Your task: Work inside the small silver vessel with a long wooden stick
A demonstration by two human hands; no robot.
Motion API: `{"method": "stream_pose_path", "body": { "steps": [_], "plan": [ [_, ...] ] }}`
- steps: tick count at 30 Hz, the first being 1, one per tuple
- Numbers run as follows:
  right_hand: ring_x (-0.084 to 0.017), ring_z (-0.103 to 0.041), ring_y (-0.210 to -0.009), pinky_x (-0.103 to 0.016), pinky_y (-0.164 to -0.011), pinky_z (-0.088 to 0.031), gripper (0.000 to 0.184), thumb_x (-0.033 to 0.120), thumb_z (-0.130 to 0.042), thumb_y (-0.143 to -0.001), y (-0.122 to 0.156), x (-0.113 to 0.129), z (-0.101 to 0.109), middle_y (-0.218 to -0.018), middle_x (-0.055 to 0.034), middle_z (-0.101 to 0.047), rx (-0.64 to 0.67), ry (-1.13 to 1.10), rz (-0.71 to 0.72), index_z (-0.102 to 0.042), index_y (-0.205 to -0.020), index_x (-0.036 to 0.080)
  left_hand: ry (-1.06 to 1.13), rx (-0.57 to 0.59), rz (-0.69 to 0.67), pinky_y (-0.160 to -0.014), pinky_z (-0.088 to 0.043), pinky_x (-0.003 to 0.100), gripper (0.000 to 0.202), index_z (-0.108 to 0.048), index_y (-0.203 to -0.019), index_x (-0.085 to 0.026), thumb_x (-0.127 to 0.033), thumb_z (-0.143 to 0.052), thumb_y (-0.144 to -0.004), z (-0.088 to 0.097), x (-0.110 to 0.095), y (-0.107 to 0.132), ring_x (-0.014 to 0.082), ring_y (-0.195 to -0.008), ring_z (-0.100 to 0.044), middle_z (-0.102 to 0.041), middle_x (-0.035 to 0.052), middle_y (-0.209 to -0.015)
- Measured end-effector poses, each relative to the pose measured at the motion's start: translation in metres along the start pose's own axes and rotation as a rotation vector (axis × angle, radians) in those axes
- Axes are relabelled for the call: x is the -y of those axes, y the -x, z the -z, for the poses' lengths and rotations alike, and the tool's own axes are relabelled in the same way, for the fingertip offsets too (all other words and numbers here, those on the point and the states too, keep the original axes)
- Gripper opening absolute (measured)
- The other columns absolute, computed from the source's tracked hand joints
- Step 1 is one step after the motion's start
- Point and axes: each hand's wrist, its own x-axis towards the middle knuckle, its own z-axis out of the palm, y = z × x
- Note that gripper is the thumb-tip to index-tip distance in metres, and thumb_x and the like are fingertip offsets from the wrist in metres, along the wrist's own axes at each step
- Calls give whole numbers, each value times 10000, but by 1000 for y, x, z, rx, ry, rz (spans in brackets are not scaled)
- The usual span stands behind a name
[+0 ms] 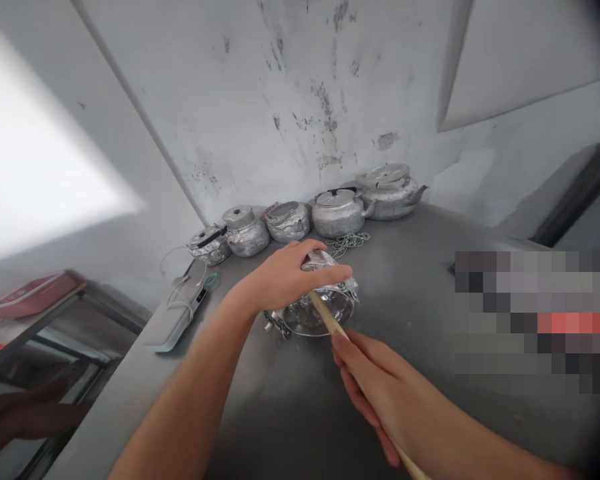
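We note our left hand (284,275) spread open over the dented silver metal pot (341,308) on the grey table (415,333), our right hand (380,377) gripping a pale wooden stick (329,317); weak bracing might let off-centre stick pressure skid the pot.

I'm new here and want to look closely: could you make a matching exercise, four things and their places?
1. Left hand
2. Wooden stick
3. Grey case
4. Kettles

A. lined up by the wall
B. over the metal pot
C. near the left edge of the table
D. gripped by the right hand

Pairs: 1-B, 2-D, 3-C, 4-A
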Motion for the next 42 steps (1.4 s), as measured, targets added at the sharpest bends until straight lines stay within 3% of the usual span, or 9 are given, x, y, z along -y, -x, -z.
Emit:
{"method": "stream_pose_path", "body": {
  "steps": [13,37,42],
  "plan": [
    [-52,-339,-287,-154,-254,-328,435,472,-273,-1043,-1,1,0,-491,94,-383,17,4,3,-485,-760,218,8,-4,-3,-1045,-409,408,749,-466,-1459,-329,-788,-487,-867,0,0,0,336,-1355,-449,-439,40,-1536],
    [-69,-334,-357,-142,-274,-364,388,462,-267,-1044,-1,3,2,-529,90,-383,1,-10,41,-503,-851,222,-7,-11,-9,-1044,-416,405,698,-468,-1455,-317,-728,-490,-892,0,-2,1,342,-1345,-461,-446,45,-1536],
    [-67,-325,-312,-149,-249,-327,409,490,-275,-1035,-2,-1,0,-508,93,-384,-1,3,22,-533,-862,223,-12,1,-10,-1043,-411,403,676,-467,-1457,-327,-710,-483,-901,0,-1,1,351,-1367,-434,-428,28,-1551]
  ]
}}
